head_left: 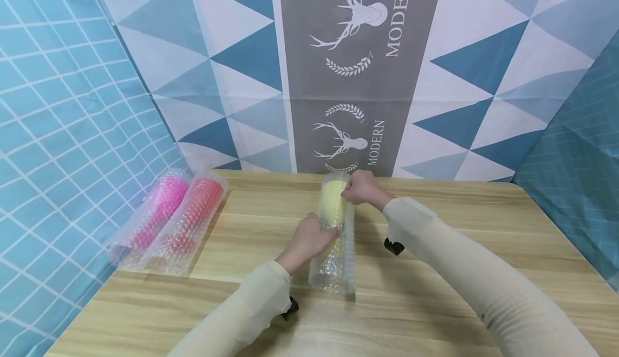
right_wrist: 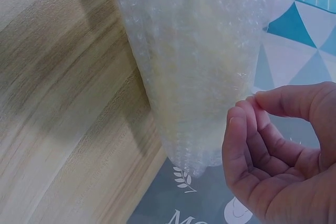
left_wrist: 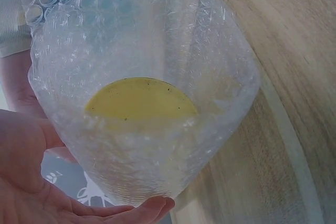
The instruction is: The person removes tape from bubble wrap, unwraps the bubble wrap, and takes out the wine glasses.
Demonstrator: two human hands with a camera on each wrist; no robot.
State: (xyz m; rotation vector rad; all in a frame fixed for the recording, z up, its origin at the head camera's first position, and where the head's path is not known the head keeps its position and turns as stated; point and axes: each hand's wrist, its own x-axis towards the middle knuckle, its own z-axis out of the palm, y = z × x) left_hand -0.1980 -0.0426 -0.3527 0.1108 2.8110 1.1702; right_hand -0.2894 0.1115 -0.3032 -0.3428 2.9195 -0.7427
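Note:
A yellow object [head_left: 332, 201] lies rolled in clear bubble wrap [head_left: 333, 271] near the back middle of the table. Its round, flat yellow end [left_wrist: 142, 98] shows inside the open end of the roll in the left wrist view. My left hand [head_left: 309, 241] grips the roll from its left side, thumb across the top and fingers around the side. At the far right side, my right hand [head_left: 362, 187] pinches the wrap's edge between thumb and fingertips [right_wrist: 239, 121]. The wrap hides the object's full shape.
On the table's left side lie a pink object [head_left: 164, 198] and a red object [head_left: 200, 198], each rolled in bubble wrap, side by side. Patterned cloth walls [head_left: 251, 77] rise behind the wooden table [head_left: 435, 303] and at both sides.

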